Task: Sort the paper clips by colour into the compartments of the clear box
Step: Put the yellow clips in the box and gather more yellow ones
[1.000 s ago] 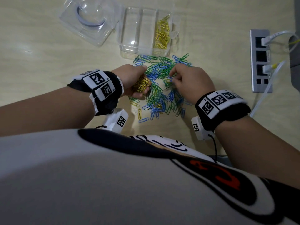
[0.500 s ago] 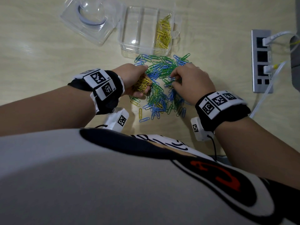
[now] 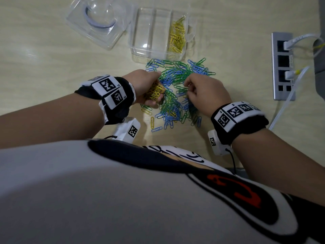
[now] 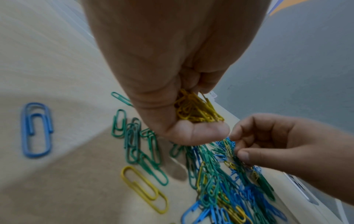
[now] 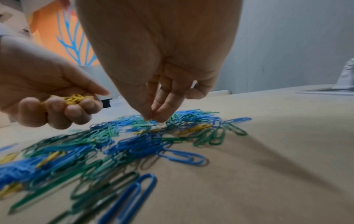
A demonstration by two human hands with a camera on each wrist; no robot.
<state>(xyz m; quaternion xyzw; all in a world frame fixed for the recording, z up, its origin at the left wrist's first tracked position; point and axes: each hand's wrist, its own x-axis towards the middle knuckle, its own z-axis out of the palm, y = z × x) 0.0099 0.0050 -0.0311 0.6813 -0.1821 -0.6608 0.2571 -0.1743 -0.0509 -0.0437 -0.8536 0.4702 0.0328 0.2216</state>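
A heap of blue, green and yellow paper clips (image 3: 177, 92) lies on the table in front of the clear box (image 3: 151, 50). The box's right compartment holds yellow clips (image 3: 176, 38); its other compartments look empty. My left hand (image 3: 149, 88) cups a bunch of yellow clips (image 4: 197, 110) at the heap's left edge. My right hand (image 3: 202, 92) reaches down into the heap, its thumb and forefinger pinching a yellow clip (image 4: 229, 146) among the blue and green ones. Its fingertips (image 5: 162, 116) touch the pile.
The box's clear lid (image 3: 98, 22) lies open to the left of the box. A grey power strip (image 3: 283, 66) with white cables sits at the right. Loose clips, one yellow (image 3: 152, 122) and one blue (image 3: 156, 129), lie at the near side of the heap.
My right hand has shifted slightly within the heap, its fingers closing on a clip. The left hand keeps its bunch of yellow clips in the same place.
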